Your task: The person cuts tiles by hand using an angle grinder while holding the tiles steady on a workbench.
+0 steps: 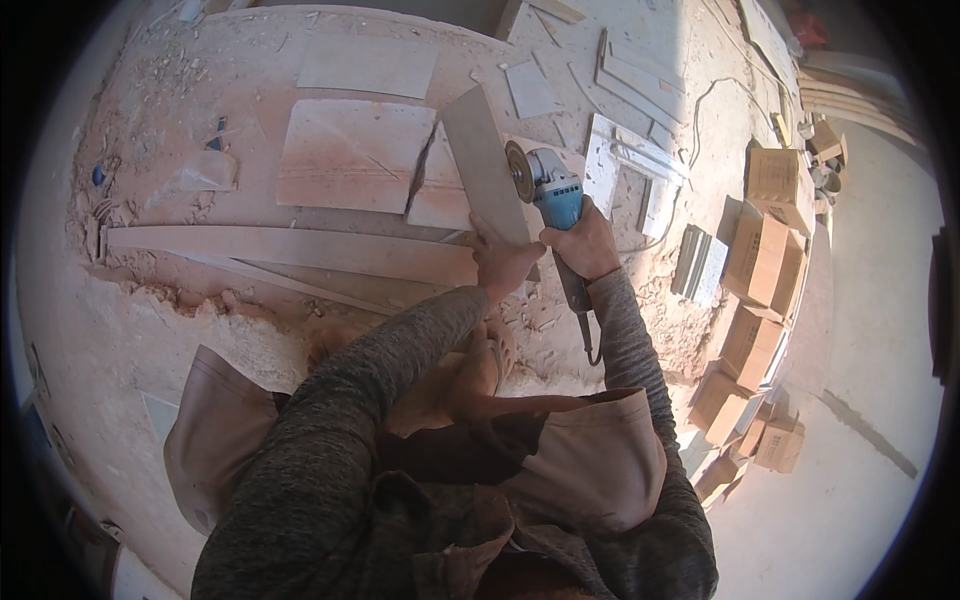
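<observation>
My left hand [502, 262] grips the near end of a long grey-brown tile strip [474, 150], which slants away from me to the upper left. My right hand [586, 245] is wrapped round the body of a blue angle grinder [560, 200]. The grinder's round disc [519, 171] stands at the right long edge of the strip; whether it touches cannot be made out. From the grinder's dark rear end a black cord [590, 340] loops down beside my right forearm. Both hands are close together, with the left thumb near the right hand.
Dusty tile slabs [350, 155] lie beyond the strip, one beside a dark crack. A long curved board [290, 243] lies to the left. White tile offcuts [600, 165] and a stack of narrow strips [698, 262] are at the right. Cardboard boxes [757, 255] line the right side.
</observation>
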Demonstrator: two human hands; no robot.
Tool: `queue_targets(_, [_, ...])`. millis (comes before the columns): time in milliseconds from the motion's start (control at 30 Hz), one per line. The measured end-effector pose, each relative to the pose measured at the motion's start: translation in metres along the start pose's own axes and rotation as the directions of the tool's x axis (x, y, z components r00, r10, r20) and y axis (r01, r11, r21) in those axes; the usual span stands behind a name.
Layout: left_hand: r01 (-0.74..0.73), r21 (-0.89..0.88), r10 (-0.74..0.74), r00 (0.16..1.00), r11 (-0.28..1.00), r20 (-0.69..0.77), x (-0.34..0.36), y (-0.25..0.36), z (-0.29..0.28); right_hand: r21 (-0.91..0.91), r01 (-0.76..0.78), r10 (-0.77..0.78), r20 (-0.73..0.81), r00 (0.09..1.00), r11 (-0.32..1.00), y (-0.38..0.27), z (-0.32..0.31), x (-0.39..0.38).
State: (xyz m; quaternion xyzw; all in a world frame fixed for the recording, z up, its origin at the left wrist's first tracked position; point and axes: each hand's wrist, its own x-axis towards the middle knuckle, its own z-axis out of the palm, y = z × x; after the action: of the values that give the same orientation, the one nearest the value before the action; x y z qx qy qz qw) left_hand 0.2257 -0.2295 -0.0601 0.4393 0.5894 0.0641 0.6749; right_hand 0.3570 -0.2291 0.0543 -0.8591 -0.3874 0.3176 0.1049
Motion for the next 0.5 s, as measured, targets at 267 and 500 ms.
queue_targets(267, [0.011, -0.005, -0.010, 0.999, 1.000, 0.045, -0.0035, 0.0049, -0.0051, 0.010, 0.007, -0.007, -0.017, 1.000, 1.000, -0.0060, -0.0023, 0.0005])
queue_targets(500, [-0.029, -0.004, 0.030, 0.999, 1.000, 0.040, -0.0024, 0.0011, -0.0042, -0.008, 0.006, -0.006, -0.020, 1.000, 1.000, -0.0057, -0.0008, 0.0050])
